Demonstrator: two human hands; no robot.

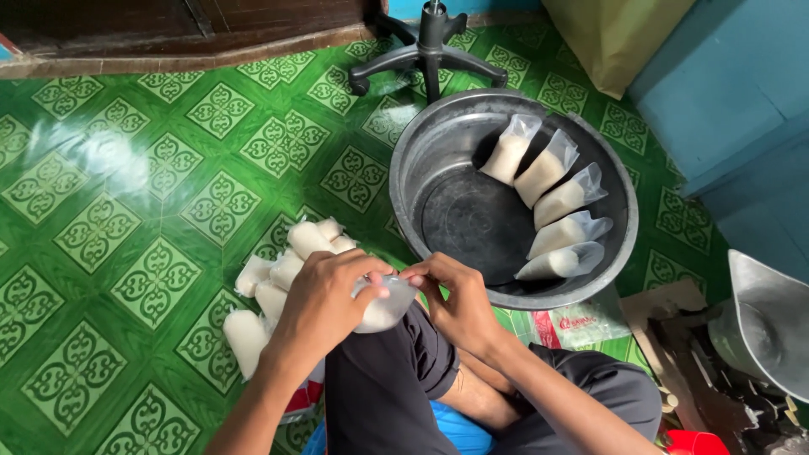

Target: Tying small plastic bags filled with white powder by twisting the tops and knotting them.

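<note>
1. Clear plastic is what both hands work on: a small filled bag [383, 307] of white grainy stuff sits between them, just above the person's dark-trousered knee [396, 371]. The left hand [324, 299] is curled over the bag's top and left side, fingers closed on it. The right hand [459, 299] pinches the bag's upper edge with thumb and fingertips drawn tight together.
2. Just left of the hands, a pile of filled bags [282, 278] of the same kind lies on the floor, touching one another; the left forearm crosses in front of the nearest ones.
3. Beyond the right hand sits a wide round metal basin [421, 147], its near rim just beside the fingers. Five filled bags [552, 198] lean in a curved row along its right inner wall, their open tops pointing up and outward; the rest of the dark bottom is bare.
4. Tucked under the basin's near edge lies a flat printed plastic wrapper [586, 324], partly hidden.
5. At the right edge a grey metal scoop-shaped pan [771, 324] rests on cluttered wooden pieces.
6. The floor [126, 211] is glossy green tile with a pale repeating ornament, catching glare at the left.
7. At the top stand the black star base of a swivel chair [430, 55], a yellowish sack [615, 34] and a blue wall [725, 93].
</note>
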